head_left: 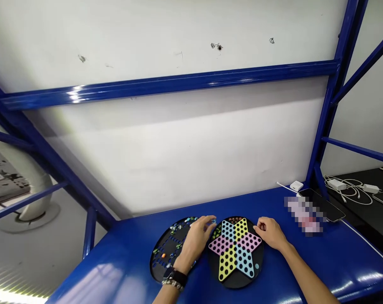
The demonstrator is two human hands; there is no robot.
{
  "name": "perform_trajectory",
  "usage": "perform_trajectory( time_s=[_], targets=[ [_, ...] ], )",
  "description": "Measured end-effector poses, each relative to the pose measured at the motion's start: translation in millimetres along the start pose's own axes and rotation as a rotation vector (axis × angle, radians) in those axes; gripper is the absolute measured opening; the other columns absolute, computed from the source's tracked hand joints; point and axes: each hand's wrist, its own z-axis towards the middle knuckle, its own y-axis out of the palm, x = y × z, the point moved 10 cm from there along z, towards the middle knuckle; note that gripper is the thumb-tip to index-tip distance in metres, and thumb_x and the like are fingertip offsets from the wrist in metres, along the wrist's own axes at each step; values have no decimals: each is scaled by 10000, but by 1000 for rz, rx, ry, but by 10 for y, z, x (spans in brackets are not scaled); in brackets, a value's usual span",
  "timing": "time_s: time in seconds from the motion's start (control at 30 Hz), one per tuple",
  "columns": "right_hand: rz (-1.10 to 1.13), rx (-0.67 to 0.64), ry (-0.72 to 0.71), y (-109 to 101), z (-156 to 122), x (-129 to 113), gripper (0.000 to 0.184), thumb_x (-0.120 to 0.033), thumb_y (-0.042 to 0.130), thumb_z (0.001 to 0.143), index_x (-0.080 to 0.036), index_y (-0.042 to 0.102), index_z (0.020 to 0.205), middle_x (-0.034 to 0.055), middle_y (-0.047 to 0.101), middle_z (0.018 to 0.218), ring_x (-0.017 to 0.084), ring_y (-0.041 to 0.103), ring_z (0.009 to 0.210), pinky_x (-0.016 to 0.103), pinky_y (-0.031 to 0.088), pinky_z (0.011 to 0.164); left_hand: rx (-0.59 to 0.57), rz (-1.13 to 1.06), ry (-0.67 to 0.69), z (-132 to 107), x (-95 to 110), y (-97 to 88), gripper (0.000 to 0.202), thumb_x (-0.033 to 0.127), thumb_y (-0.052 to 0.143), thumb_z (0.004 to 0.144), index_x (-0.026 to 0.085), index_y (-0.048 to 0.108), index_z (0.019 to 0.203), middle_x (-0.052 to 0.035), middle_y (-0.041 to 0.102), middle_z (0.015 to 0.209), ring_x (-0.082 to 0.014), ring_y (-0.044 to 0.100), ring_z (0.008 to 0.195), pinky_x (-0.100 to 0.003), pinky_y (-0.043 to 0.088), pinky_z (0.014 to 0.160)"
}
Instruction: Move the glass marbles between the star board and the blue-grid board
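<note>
A round black Chinese checkers board [236, 253] with a six-pointed star in pastel colours lies on the blue table [321, 261]. Left of it sits a round black tray [166, 253] with several glass marbles. My left hand [196, 242], with a watch and bracelet at the wrist, lies over the tray's right side, its fingers pinched on a marble at the star's upper left. My right hand [271, 233] rests curled at the board's right rim, fingers closed with nothing visible in them.
A phone [324, 204] and a white charger [296, 185] with cable lie at the table's far right corner. More chargers and cables [349, 185] are on a dark table to the right. Blue frame bars [178, 84] and a white wall stand behind.
</note>
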Motion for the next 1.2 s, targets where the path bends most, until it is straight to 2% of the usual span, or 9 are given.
perform_trajectory(
  time_s=[0.17, 0.27, 0.47, 0.7, 0.8, 0.87, 1.03, 1.1, 1.2],
  targets=[
    [2, 3, -8, -14, 6, 17, 341, -425, 545, 880, -221, 503, 611, -6, 585, 624, 145, 502, 594, 270, 327, 573, -75, -144, 149, 144, 808, 492, 331, 409, 494, 963, 239, 719, 1136, -64, 747, 1124, -195, 695, 892, -306, 569, 804],
    [60, 16, -20, -28, 22, 46, 491, -532, 389, 971, -220, 514, 614, 9, 595, 621, 162, 534, 609, 284, 354, 605, -87, -152, 205, 237, 1059, 769, 287, 345, 507, 967, 232, 707, 1139, -53, 749, 1089, -173, 694, 867, -280, 566, 794],
    [173, 34, 55, -56, 31, 152, 644, -602, 238, 1007, -221, 616, 651, 31, 647, 657, 196, 623, 686, 296, 422, 697, -124, -33, 258, 249, 1103, 1059, 239, 238, 532, 947, 240, 705, 1112, -39, 751, 1082, -197, 693, 953, -320, 550, 861],
    [139, 29, 32, -34, 20, 128, 582, -597, 290, 998, -222, 549, 636, 15, 612, 637, 184, 580, 646, 293, 378, 647, -173, 92, 320, 131, 1072, 1006, 328, 255, 579, 899, 269, 699, 1203, -60, 664, 1300, -260, 609, 1175, -452, 480, 1049],
    [146, 18, 35, -20, 19, 134, 575, -594, 289, 1000, -222, 548, 646, 12, 604, 645, 186, 583, 658, 292, 371, 648, -116, 117, 275, 121, 889, 734, 366, 254, 459, 957, 276, 663, 1261, -68, 640, 1325, -255, 603, 1173, -448, 497, 1010],
    [143, 11, 45, -16, 17, 137, 568, -591, 293, 998, -223, 542, 643, 9, 595, 640, 185, 579, 655, 292, 364, 642, -54, 138, 201, 135, 614, 465, 379, 237, 409, 970, 261, 654, 1258, -76, 643, 1311, -247, 603, 1172, -422, 500, 1002],
    [120, 20, 44, -36, 15, 97, 548, -575, 294, 993, -227, 515, 633, 11, 584, 631, 187, 561, 644, 293, 349, 633, 157, 340, -161, 106, -504, -311, 434, 223, 324, 981, 198, 561, 1344, -88, 612, 1336, -251, 581, 1227, -365, 447, 1072],
    [115, 20, 40, -35, 15, 86, 543, -570, 290, 993, -228, 503, 629, 11, 584, 627, 185, 551, 634, 293, 343, 627, 124, 422, -258, 53, -851, -422, 446, 234, 325, 979, 174, 541, 1365, -104, 615, 1330, -270, 599, 1195, -358, 480, 1010],
    [116, 17, 40, -26, 16, 93, 538, -573, 300, 991, -229, 493, 625, 4, 574, 610, 179, 534, 613, 289, 336, 617, 44, 472, -276, -1, -1045, -383, 403, 237, 402, 944, 197, 601, 1292, -104, 662, 1258, -296, 614, 1147, -382, 504, 930]
  ],
)
